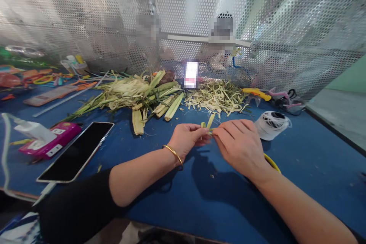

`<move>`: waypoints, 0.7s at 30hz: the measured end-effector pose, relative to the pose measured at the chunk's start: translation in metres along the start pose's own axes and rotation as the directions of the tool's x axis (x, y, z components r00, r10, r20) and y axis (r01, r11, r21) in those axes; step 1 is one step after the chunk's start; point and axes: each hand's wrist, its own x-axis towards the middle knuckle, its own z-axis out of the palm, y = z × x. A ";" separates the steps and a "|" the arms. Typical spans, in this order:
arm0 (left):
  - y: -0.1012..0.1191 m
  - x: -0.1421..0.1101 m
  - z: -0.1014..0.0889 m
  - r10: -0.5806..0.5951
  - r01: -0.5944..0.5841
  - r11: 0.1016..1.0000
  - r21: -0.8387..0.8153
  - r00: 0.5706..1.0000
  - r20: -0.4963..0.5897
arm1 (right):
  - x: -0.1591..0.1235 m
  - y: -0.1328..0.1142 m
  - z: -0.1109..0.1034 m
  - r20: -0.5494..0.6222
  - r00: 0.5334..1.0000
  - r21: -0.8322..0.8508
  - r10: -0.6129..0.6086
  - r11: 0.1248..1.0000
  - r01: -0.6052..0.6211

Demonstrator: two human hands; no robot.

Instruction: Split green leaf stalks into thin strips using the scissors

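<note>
Between my two hands is a thin, pale green strip of dried leaf (211,121), folded or looped near the fingertips. My left hand (187,139), with a gold bangle on its wrist, pinches the strip from the left. From the right, my right hand (240,143) closes its fingers on the same strip, palm down; its thumb is hidden. A spool of white thread (268,126) stands just beyond my right hand. Part of a curved yellow object (272,162) shows from under my right wrist; its kind is hidden.
A pile of corn husks (128,91) and a heap of shredded strips (217,97) lie at the back, before a perforated metal screen (183,11). A phone (77,152) and magenta power strip (54,141) are at left. A yellow-handled cutter (256,93) lies back right.
</note>
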 end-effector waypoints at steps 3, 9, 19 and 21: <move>-0.004 0.001 0.000 0.013 -0.013 1.000 -0.029 1.000 -0.017 | -0.003 -0.015 0.006 0.016 0.989 0.159 0.145 0.976 -0.146; -0.002 0.004 -0.003 -0.028 0.013 0.988 -0.156 0.995 -0.092 | -0.005 -0.023 0.022 0.406 0.651 0.709 0.641 0.229 -0.667; -0.003 0.002 -0.001 -0.029 0.025 0.998 -0.060 0.997 -0.076 | -0.003 -0.015 0.026 0.242 0.644 0.861 0.726 0.145 -0.487; -0.004 0.002 0.000 -0.004 0.002 1.000 -0.028 0.998 -0.065 | -0.003 -0.012 0.023 0.132 0.772 0.827 0.622 0.360 -0.432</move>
